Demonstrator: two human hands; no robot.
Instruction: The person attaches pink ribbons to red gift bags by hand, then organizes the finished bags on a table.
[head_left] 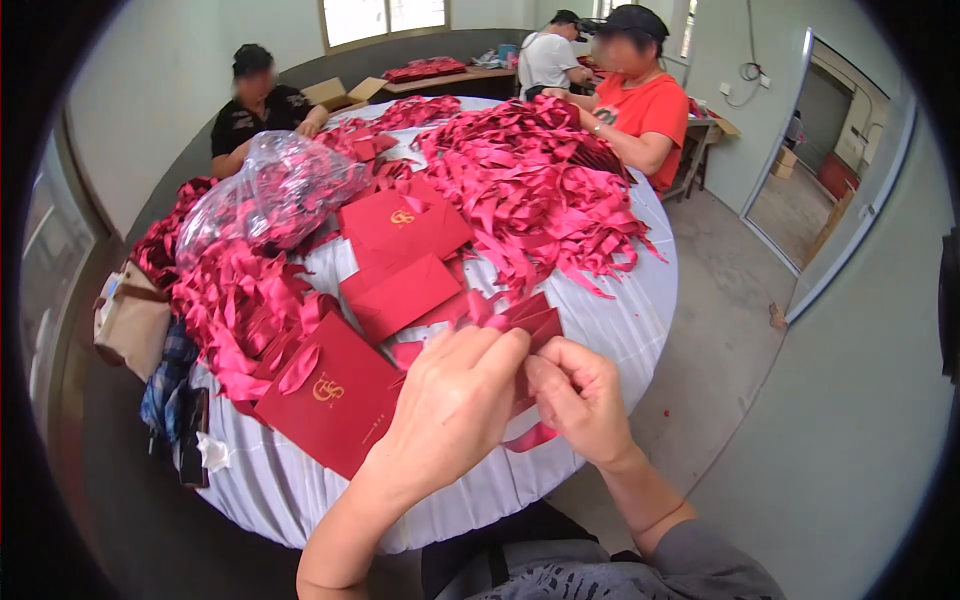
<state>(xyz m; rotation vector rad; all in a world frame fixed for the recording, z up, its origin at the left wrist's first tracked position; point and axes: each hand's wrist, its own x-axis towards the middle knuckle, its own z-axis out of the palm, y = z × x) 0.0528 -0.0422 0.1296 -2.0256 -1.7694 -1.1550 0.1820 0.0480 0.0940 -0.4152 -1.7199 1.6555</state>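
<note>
Close to me, over the table's near edge, my left hand (455, 395) is closed on a red paper gift bag (537, 318), its back hiding much of the bag. My right hand (582, 400) pinches at the bag's right side, thumb against forefinger. A pink ribbon (532, 438) loops below and runs up to this hand; its end is hidden in the fingers. Another red gift bag (335, 400) with a gold emblem and a ribbon handle lies flat left of my left hand. Beyond it are more red bags (408, 297), overlapping.
Heaps of pink ribbon (550, 190) cover the far right of the round, white-clothed table (625, 325). More ribbon (240, 310) lies left, beside a clear plastic bag (270, 195). Two people sit across the table; another is behind. A beige bag (133, 320) is at the left edge.
</note>
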